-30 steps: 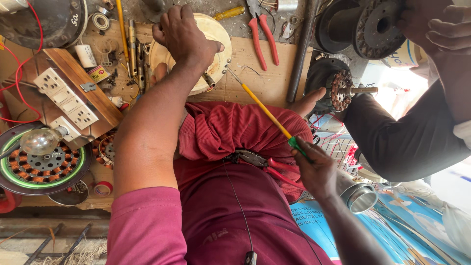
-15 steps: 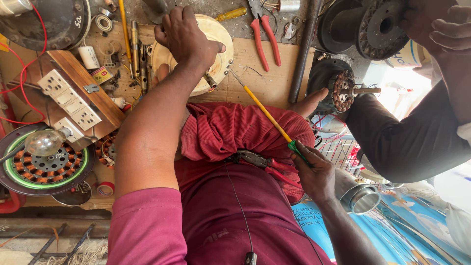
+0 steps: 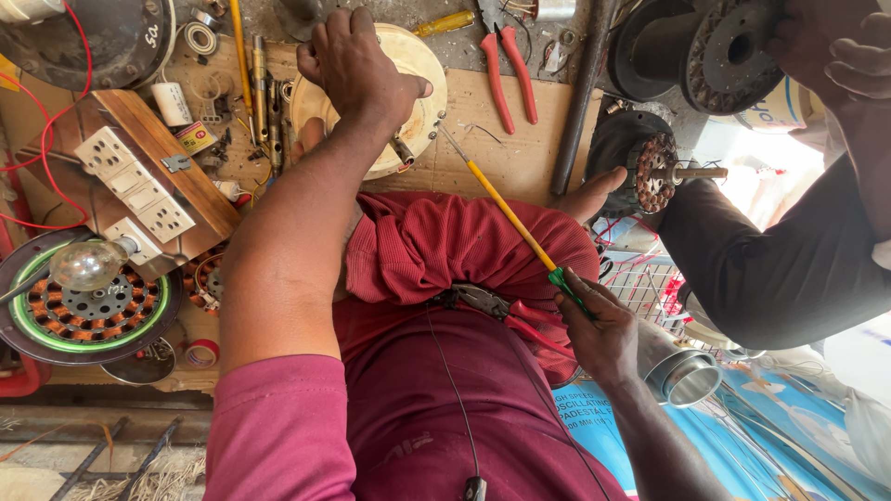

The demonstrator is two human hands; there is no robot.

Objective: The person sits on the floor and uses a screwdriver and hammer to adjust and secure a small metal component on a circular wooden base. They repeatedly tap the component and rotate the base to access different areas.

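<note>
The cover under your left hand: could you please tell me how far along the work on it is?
Done: the motor looks taken apart, with a wound stator lying bare at the left. In hand: the left hand grips the cover while the right hand holds a screwdriver, its tip at the cover's rim. Left: cover and stator lie apart, not yet joined.

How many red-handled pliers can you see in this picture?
2: one pair of pliers on the workbench at top, one pair of pliers lying on the person's lap. Clutter may hide others.
</note>
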